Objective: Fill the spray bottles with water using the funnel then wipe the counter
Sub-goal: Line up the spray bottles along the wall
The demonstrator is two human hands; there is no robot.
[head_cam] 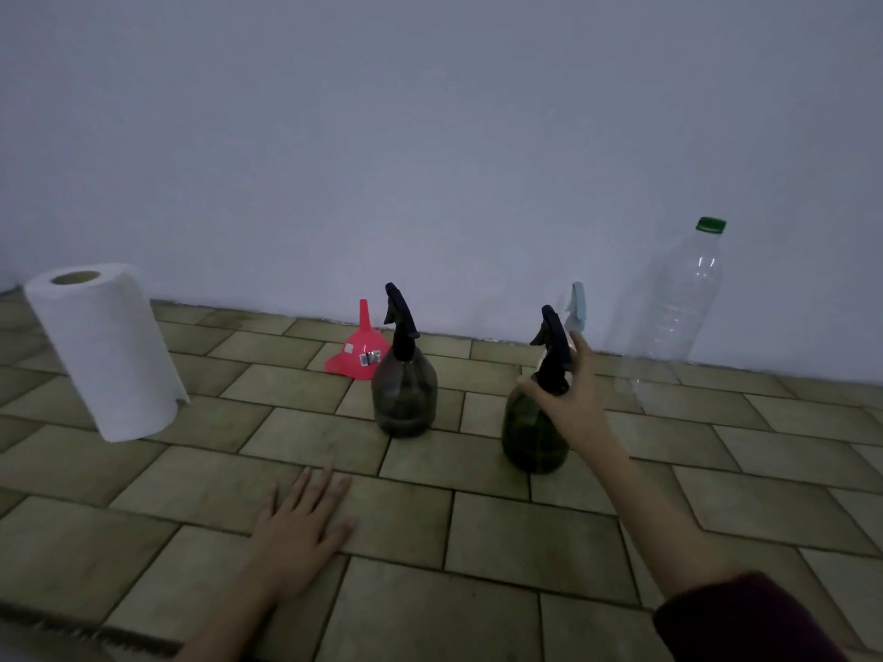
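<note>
Two dark spray bottles with black trigger heads stand upright on the tiled worktop. The smoky brown translucent plastic spray bottle stands toward the back edge, near the wall. The dark green translucent plastic spray bottle stands to its right and nearer the front. Both have rounded, pear-shaped bodies. The right hand grips the black neck of the green one, thumb on the left side, fingers wrapped around the right. Behind it, partly hidden, stands a third, clear spray bottle with a pale blue trigger.

The red plastic funnel rests mouth-down, spout up, by the back edge just left of the brown bottle, with stickers on its cone. A tall clear plastic bottle with a green cap stands at the back right. A white paper towel roll stands upright at the left edge. The left hand lies flat, fingers spread, on the tiles near the front edge.
</note>
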